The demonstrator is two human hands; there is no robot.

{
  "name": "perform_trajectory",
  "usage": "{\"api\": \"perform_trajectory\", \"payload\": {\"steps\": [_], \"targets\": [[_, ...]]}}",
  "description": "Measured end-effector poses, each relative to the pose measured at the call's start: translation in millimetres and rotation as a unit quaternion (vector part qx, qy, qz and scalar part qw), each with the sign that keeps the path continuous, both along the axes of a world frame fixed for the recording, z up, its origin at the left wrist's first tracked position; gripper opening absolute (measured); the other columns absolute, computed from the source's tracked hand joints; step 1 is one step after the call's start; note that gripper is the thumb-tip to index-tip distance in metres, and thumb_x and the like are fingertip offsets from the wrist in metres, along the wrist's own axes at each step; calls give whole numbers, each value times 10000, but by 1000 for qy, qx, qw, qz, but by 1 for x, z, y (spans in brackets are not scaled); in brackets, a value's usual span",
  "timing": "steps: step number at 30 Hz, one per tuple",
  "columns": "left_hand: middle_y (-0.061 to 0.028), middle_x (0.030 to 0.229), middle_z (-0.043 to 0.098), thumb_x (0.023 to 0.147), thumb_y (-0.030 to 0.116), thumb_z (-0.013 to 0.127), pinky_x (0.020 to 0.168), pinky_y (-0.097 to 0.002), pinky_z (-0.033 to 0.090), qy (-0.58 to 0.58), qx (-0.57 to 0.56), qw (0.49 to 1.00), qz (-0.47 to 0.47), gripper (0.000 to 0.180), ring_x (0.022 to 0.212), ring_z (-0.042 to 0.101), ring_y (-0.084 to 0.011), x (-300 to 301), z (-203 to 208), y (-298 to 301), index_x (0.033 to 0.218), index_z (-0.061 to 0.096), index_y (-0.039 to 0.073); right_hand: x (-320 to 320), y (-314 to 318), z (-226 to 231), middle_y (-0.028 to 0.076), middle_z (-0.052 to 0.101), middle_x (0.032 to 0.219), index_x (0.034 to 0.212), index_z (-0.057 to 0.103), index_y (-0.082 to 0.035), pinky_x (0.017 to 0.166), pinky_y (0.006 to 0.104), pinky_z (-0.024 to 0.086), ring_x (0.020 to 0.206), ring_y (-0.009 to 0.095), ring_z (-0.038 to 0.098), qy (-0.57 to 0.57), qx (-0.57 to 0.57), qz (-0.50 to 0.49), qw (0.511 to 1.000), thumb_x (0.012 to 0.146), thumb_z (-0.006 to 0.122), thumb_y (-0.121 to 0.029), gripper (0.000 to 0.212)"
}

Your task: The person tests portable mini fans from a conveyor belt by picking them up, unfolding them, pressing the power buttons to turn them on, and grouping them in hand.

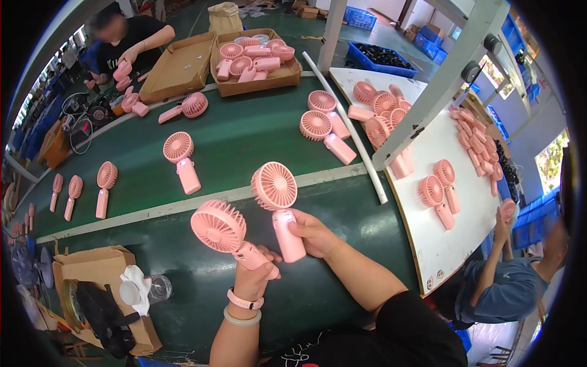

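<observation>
In my left hand (252, 275) is a pink handheld fan (218, 226), gripped by its handle with the round head tilted up to the left. My right hand (313, 235) holds a second pink handheld fan (274, 186) by the handle, its round grille upright. The two fans are side by side above the green work surface (183, 287), close to each other. Beyond them, a pink fan (178, 147) lies on the green belt (238, 140), with several more farther left. Two fans (316, 125) lie together at the belt's right part.
A cardboard box of pink fans (260, 88) stands across the belt. On the right, a white board (422, 244) carries several fans beside a metal post (440, 85). A cardboard tray (140, 324) with a black bag and clear jar (160, 287) sits left. Two co-workers handle fans nearby.
</observation>
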State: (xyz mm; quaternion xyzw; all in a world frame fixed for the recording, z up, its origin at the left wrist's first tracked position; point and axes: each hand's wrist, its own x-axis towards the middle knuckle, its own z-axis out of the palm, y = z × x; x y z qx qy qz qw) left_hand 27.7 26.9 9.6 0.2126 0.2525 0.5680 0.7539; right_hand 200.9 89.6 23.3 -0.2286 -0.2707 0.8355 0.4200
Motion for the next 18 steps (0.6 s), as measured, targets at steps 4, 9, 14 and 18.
{"api": "perform_trajectory", "payload": {"steps": [4, 9, 14, 18], "targets": [[-66, 874, 509, 681, -2, 689, 805, -407, 487, -23, 33, 999, -1, 366, 899, 553, -231, 1, -2, 1, 935, 445, 96, -4, 0, -3, 85, 552, 1110, 1228, 410, -7, 884, 307, 439, 997, 153, 548, -144, 126, -56, 980, 839, 549, -63, 417], [-66, 940, 496, 681, -8, 675, 899, -424, 431, -30, 14, 999, 5, 370, 972, 522, -227, 2, -1, 0, 949, 442, 98, -6, 0, -6, 86, 554, 1103, 1216, 416, -5, 887, 309, 440, 1006, 160, 553, -172, 167, -75, 968, 825, 543, -5, 411], [-85, 1072, 484, 680, -7, 667, 923, -425, 414, -18, 5, 1000, 18, 458, 1052, 491, -244, 5, 3, -2, 1054, 432, 113, -8, 0, -7, 83, 580, 1047, 1151, 468, -4, 837, 284, 464, 965, 130, 568, -208, 187, -112, 954, 805, 569, -24, 361], [-88, 1135, 481, 677, -2, 672, 929, -423, 410, -8, 16, 1000, 16, 506, 1091, 473, -254, 6, 2, -3, 1104, 429, 121, -6, -2, -2, 80, 590, 1027, 1144, 481, -5, 805, 276, 479, 931, 123, 578, -219, 181, -102, 953, 790, 584, -25, 369]]}}
